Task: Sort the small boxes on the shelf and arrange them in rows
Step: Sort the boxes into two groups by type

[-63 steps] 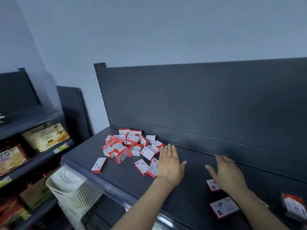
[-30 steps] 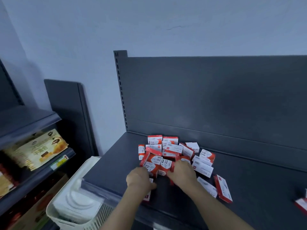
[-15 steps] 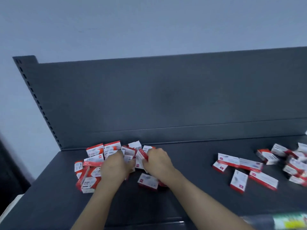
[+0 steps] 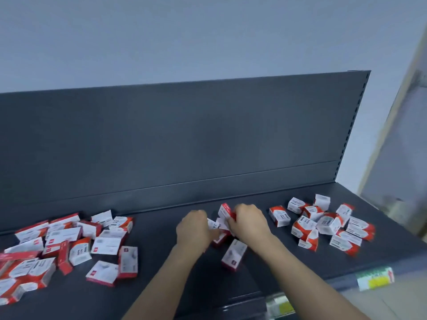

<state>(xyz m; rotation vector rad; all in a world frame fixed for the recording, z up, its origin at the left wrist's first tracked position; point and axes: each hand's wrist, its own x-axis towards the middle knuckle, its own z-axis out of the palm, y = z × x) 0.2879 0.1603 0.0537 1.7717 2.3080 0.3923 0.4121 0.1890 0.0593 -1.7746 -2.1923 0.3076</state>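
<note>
Small boxes (image 4: pixel 224 212), a handful, sit at the shelf (image 4: pixel 184 287) centre, clasped between curled left hand (image 4: pixel 196 229) and right hand (image 4: pixel 250 224). Both hands have moved here from the nine o'clock heap (image 4: pixel 69 245); a second heap (image 4: pixel 328 225) waits at three o'clock, no rows begun.

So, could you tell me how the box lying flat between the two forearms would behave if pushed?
The box looks like thin printed card, so it is probably light and stiff yet crushable. Lying on its broad face on the smooth shelf, it should slide rather than tip or roll.
</note>
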